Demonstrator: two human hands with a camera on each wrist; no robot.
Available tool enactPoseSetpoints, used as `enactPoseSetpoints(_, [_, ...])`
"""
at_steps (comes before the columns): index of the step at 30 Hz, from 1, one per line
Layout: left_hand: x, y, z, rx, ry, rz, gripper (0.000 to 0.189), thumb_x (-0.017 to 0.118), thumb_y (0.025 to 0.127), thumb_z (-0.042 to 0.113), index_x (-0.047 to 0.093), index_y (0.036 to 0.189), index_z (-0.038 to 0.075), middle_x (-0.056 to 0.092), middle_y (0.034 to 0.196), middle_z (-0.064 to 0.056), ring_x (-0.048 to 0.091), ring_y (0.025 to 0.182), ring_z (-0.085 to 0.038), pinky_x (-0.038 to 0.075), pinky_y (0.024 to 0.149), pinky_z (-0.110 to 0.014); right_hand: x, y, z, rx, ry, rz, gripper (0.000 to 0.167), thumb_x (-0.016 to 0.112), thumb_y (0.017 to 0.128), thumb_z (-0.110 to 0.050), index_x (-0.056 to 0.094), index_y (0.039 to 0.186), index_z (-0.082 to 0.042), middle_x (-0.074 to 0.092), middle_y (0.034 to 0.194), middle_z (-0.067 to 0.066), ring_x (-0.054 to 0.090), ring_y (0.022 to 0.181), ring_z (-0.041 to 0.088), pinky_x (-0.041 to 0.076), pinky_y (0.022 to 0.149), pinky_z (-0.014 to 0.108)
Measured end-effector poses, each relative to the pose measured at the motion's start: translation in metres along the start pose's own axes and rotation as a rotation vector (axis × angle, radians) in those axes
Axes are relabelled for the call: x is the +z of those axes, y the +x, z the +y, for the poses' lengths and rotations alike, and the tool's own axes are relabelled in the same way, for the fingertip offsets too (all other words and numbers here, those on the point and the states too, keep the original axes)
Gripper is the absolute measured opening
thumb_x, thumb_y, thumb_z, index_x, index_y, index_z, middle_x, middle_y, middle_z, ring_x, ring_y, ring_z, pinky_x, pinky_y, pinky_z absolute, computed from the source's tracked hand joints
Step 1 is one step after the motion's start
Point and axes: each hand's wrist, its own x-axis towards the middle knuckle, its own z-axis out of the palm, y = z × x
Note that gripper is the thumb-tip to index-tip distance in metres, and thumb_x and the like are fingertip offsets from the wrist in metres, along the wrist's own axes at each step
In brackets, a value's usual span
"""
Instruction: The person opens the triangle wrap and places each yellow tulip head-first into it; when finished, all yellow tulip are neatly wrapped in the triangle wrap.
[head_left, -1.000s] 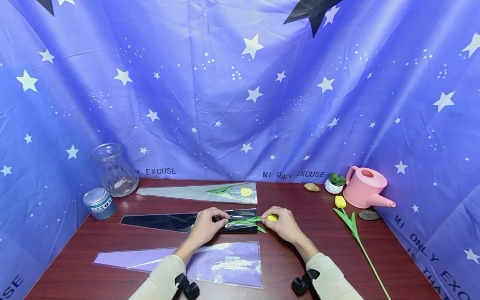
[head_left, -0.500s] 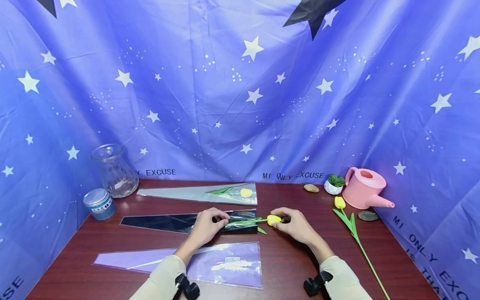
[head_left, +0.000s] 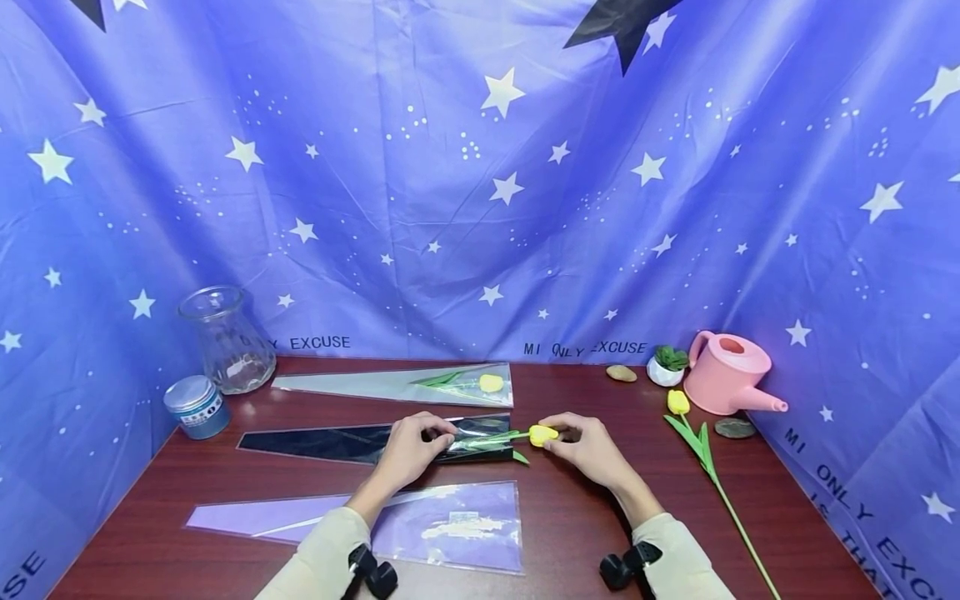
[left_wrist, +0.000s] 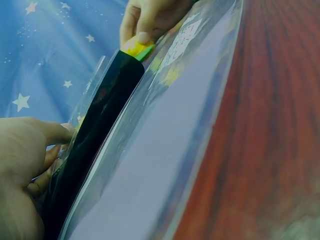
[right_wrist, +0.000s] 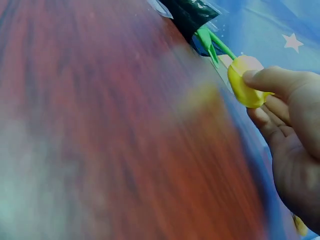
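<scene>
A black flower sleeve (head_left: 300, 444) with a clear front lies in the middle of the table. My left hand (head_left: 411, 450) pinches it near its wide mouth, as the left wrist view also shows. A tulip with a yellow bloom (head_left: 540, 435) has its stem and leaves inside the mouth; one green leaf tip (head_left: 521, 457) pokes out at the near corner. The bloom is outside the sleeve, to its right. My right hand (head_left: 588, 450) holds this bloom (right_wrist: 242, 85) between thumb and fingers, seen closely in the right wrist view.
Behind lies a whitish sleeve (head_left: 345, 387) with a tulip inside; nearer, a purple sleeve (head_left: 435, 533). At right are another yellow tulip (head_left: 712, 471), a pink watering can (head_left: 726, 379), a potted succulent (head_left: 666, 367) and two stones. A glass vase (head_left: 236, 358) and blue jar (head_left: 197, 410) stand left.
My right hand has shifted rightward from just below the bloom to the bloom's right end, leaving more of the yellow showing. My left hand stays at the black sleeve.
</scene>
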Motion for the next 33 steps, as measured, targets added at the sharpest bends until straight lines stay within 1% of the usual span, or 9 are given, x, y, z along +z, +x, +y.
enactPoseSetpoints(4, [0.000,0.001,0.000,0.002,0.002,0.004,0.015,0.081,0.090,0.018,0.080,0.091,0.033,0.071,0.091,0.018,0.056,0.071,-0.002,0.046,0.069,-0.021,0.006,0.004,-0.002,0.001,0.033,0.011,0.028,0.083,0.086,-0.008,0.078,0.112,-0.010,0.077,0.107,0.010,0.069,0.085,0.006,0.057,0.077,0.020])
enactPoseSetpoints(8, [-0.001,0.001,0.001,0.002,0.001,0.005,0.016,0.081,0.090,0.019,0.080,0.092,0.034,0.069,0.089,0.018,0.056,0.071,-0.002,0.046,0.069,-0.021,0.013,0.008,-0.006,0.010,0.062,0.002,0.027,0.083,0.086,-0.008,0.079,0.112,-0.012,0.078,0.110,0.010,0.070,0.088,0.006,0.056,0.079,0.020])
enactPoseSetpoints(11, [-0.001,0.002,0.002,0.005,0.000,0.009,0.015,0.081,0.089,0.019,0.080,0.092,0.034,0.069,0.088,0.018,0.056,0.070,-0.002,0.046,0.069,-0.021,0.018,0.012,-0.008,0.003,0.067,-0.001,0.026,0.083,0.086,-0.010,0.080,0.111,-0.014,0.078,0.109,0.008,0.069,0.088,0.005,0.056,0.079,0.020])
enactPoseSetpoints(16, [-0.001,0.002,0.002,0.004,-0.009,0.013,0.013,0.081,0.089,0.018,0.081,0.093,0.031,0.069,0.087,0.017,0.055,0.069,-0.002,0.045,0.069,-0.021,0.029,0.017,-0.012,-0.008,0.088,-0.028,0.026,0.084,0.085,-0.012,0.081,0.110,-0.015,0.078,0.109,0.008,0.069,0.088,0.005,0.056,0.078,0.020])
enactPoseSetpoints(24, [-0.002,0.001,0.001,-0.004,-0.023,0.009,0.013,0.081,0.090,0.018,0.081,0.093,0.031,0.069,0.088,0.017,0.056,0.072,-0.003,0.046,0.069,-0.022,0.043,0.024,-0.016,-0.037,0.119,-0.073,0.025,0.084,0.085,-0.012,0.081,0.110,-0.013,0.079,0.110,0.008,0.069,0.097,0.005,0.056,0.083,0.020])
enactPoseSetpoints(30, [-0.003,0.002,0.001,-0.015,-0.041,0.007,0.015,0.080,0.091,0.019,0.080,0.093,0.034,0.070,0.089,0.017,0.056,0.071,-0.004,0.046,0.068,-0.022,0.046,0.029,-0.016,-0.015,0.135,-0.093,0.028,0.085,0.086,-0.018,0.081,0.113,-0.015,0.079,0.112,0.007,0.070,0.105,0.006,0.055,0.089,0.021])
enactPoseSetpoints(33, [-0.004,0.002,0.002,-0.006,-0.044,0.008,0.013,0.080,0.091,0.019,0.081,0.094,0.032,0.071,0.090,0.015,0.056,0.071,-0.004,0.046,0.068,-0.022,0.047,0.032,-0.017,0.001,0.150,-0.099,0.029,0.086,0.085,-0.021,0.082,0.113,-0.016,0.079,0.111,0.007,0.070,0.105,0.005,0.055,0.088,0.020])
